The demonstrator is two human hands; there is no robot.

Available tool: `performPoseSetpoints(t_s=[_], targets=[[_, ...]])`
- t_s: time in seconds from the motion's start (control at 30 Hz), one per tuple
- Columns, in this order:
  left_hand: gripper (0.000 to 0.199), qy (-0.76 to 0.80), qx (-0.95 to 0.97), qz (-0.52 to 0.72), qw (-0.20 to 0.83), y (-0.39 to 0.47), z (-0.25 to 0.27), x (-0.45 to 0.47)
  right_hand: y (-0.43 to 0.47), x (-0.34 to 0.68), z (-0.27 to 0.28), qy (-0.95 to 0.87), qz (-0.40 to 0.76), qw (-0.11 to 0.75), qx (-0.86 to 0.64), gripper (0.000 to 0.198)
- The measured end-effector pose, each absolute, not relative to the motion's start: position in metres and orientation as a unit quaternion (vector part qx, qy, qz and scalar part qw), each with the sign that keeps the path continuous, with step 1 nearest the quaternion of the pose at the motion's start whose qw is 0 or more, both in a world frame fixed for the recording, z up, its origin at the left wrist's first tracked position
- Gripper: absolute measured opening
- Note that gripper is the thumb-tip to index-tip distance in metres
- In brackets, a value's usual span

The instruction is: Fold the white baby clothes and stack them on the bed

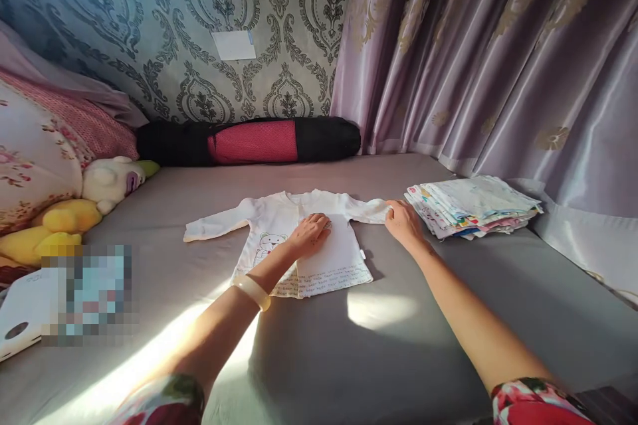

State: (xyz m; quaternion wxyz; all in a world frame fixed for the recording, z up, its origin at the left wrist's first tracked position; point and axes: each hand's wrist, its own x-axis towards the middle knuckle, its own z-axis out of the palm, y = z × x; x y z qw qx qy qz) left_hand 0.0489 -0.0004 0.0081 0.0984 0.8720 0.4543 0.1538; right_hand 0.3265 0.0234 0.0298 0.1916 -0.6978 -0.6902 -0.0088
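Head view shows the small white shirt (pixel 343 252) spread flat on the bed (pixel 319 358), apart from its far edge, left of the cloth pile (pixel 473 206) near the right edge. The left hand (pixel 310 236) rests on the chest, fingers extended, without grip; the right hand (pixel 406 227) has fingers clamped on the sleeve (pixel 373 211) end. It seems light, soft, easily creased; cuffs and shoulders should hold well.

shirt (pixel 341 249) on sheet (pixel 423 352) | cloth stack (pixel 476 204) right of shirt | bag (pixel 252 141) behind shirt | toys (pixel 72 218) left
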Motion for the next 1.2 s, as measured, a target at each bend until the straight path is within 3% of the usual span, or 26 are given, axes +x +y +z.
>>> performPoseSetpoints(t_s=[0.17, 0.53, 0.63, 0.73, 0.9, 1.03, 1.2], targets=[[0.043, 0.475, 0.861, 0.136, 0.122, 0.034, 0.0, 0.072, 0.033, 0.341, 0.024, -0.647, -0.005, 0.075, -0.759, 0.037], [0.063, 0.537, 0.82, 0.049, 0.191, 0.067, 0.011, 0.087, 0.052, 0.339, 0.03, -0.562, 0.035, 0.08, -0.822, 0.04], [0.068, 0.534, 0.819, 0.032, 0.207, 0.069, 0.015, 0.085, 0.055, 0.345, 0.032, -0.542, 0.106, 0.141, -0.821, 0.024], [0.071, 0.531, 0.819, 0.029, 0.217, 0.071, 0.017, 0.084, 0.055, 0.354, 0.037, -0.509, 0.202, 0.283, -0.787, 0.01], [0.073, 0.515, 0.827, 0.051, 0.221, 0.074, 0.014, 0.083, 0.054, 0.354, 0.056, -0.381, 0.412, 0.514, -0.649, 0.014], [0.071, 0.511, 0.828, 0.066, 0.222, 0.075, 0.01, 0.082, 0.051, 0.341, 0.077, -0.334, 0.518, 0.575, -0.537, 0.011], [0.073, 0.503, 0.829, 0.073, 0.232, 0.072, 0.014, 0.081, 0.047, 0.318, 0.096, -0.297, 0.552, 0.603, -0.494, 0.011]])
